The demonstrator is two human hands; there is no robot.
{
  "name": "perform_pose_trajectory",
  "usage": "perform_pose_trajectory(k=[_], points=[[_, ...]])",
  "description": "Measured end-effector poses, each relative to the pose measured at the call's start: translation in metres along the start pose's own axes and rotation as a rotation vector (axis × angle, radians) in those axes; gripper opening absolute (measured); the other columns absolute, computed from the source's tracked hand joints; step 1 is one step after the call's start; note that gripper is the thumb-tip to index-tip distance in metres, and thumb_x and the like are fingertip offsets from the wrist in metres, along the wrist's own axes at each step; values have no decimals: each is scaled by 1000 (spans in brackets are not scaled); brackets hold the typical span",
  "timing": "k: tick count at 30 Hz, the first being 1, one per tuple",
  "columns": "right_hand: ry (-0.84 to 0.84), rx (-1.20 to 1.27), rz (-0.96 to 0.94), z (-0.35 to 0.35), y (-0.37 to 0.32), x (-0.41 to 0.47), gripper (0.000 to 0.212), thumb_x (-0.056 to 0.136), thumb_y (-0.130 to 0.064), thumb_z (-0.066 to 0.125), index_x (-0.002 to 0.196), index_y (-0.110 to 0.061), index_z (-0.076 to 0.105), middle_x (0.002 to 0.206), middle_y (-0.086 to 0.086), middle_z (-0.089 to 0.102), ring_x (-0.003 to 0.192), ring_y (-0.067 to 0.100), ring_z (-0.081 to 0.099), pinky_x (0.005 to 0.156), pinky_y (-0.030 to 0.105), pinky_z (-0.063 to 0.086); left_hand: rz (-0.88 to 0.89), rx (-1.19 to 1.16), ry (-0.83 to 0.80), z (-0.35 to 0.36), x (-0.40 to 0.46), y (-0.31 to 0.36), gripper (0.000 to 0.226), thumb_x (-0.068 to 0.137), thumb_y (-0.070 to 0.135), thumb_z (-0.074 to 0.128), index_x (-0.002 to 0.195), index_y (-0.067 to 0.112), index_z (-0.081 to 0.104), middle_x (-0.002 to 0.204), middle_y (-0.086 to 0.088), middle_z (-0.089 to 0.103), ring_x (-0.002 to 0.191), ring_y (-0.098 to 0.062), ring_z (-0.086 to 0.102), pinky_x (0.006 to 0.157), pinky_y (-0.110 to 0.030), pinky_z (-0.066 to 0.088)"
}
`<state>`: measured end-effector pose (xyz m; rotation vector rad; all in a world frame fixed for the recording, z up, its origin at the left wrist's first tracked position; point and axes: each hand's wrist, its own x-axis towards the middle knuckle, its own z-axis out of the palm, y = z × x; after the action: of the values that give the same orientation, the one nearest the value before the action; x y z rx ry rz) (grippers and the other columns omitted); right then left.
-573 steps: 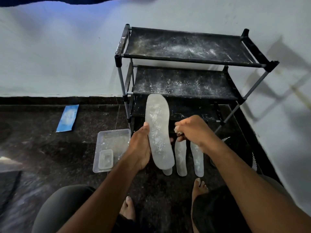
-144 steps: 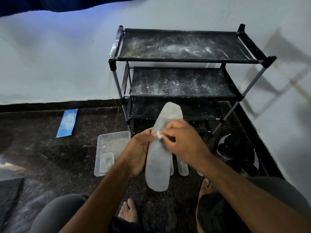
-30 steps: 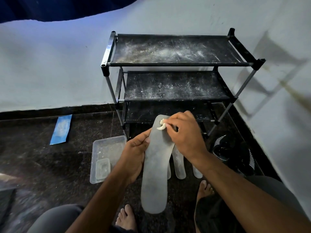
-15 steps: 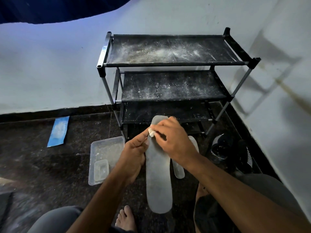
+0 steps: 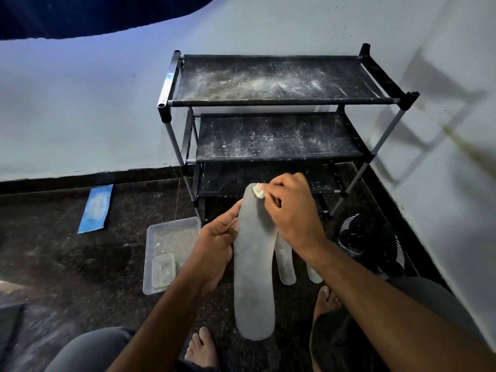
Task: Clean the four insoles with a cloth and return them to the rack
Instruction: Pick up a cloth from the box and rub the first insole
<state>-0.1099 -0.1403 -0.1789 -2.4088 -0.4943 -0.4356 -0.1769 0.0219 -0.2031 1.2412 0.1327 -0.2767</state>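
My left hand (image 5: 214, 245) grips the insole (image 5: 253, 269) upright before the dusty rack (image 5: 271, 103), steadying it while my right hand (image 5: 291, 210), fingers curled, pinches a cloth (image 5: 258, 189) at its tip.

Right hand (image 5: 291, 210) and cloth (image 5: 258, 190) now up at the toe end of the held insole (image 5: 253, 267)

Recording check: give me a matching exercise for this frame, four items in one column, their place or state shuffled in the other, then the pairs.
1. long grey held insole
2. small white cloth wad
3. clear plastic tray
4. blue flat strip

A. on the floor near the wall
B. on the floor left of the black rack
C. gripped by the left hand
D. pinched by the right hand

Pairs: 1-C, 2-D, 3-B, 4-A
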Motion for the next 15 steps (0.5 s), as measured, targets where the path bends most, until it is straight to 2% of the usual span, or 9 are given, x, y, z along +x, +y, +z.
perform_pose_trajectory(k=[2, 5, 6, 8, 12, 15], points=[[-33, 10, -2, 3, -1, -4, 18, 94, -18, 61, 103, -13, 75, 93, -4, 58, 95, 11, 43, 81, 31, 46, 3, 22, -5, 0, -1, -1, 51, 107, -4, 31, 147, 19, 52, 138, -5, 66, 131, -23, 60, 105, -43, 51], [-176, 43, -118, 11, -12, -15, 18, 93, -22, 59, 98, -14, 76, 94, -6, 58, 94, 11, 42, 83, 36, 43, -5, 20, 9, -1, 0, -1, 48, 107, -2, 34, 145, 18, 56, 135, -12, 67, 124, -26, 64, 87, -32, 60], [-186, 31, -144, 11, -13, -16, 19, 93, -23, 59, 100, -16, 75, 94, -7, 59, 94, 10, 41, 83, 36, 42, -2, 14, 15, -1, 1, -1, 46, 107, -1, 34, 144, 17, 57, 134, -14, 67, 123, -27, 65, 86, -32, 60], [-108, 13, -129, 7, -10, -10, 18, 93, -21, 59, 101, -17, 75, 94, -7, 59, 94, 11, 41, 82, 38, 42, -1, 36, 22, -1, 0, 0, 45, 108, 0, 33, 142, 16, 58, 134, -13, 67, 124, -27, 65, 93, -37, 59], [68, -97, 102, -4, 10, 6, 15, 91, -19, 63, 100, -19, 76, 89, -6, 61, 91, 13, 45, 80, 43, 46, -17, 80, 76, -4, 0, -1, 45, 109, 1, 31, 140, 16, 60, 132, -7, 69, 125, -26, 65, 104, -47, 51], [51, -66, 16, -6, 7, 1, 18, 92, -21, 61, 102, -19, 76, 92, -7, 60, 92, 12, 44, 79, 37, 45, -28, 78, 99, -5, 0, -1, 41, 109, 2, 34, 132, 16, 65, 128, -11, 71, 118, -28, 68, 91, -43, 57]])
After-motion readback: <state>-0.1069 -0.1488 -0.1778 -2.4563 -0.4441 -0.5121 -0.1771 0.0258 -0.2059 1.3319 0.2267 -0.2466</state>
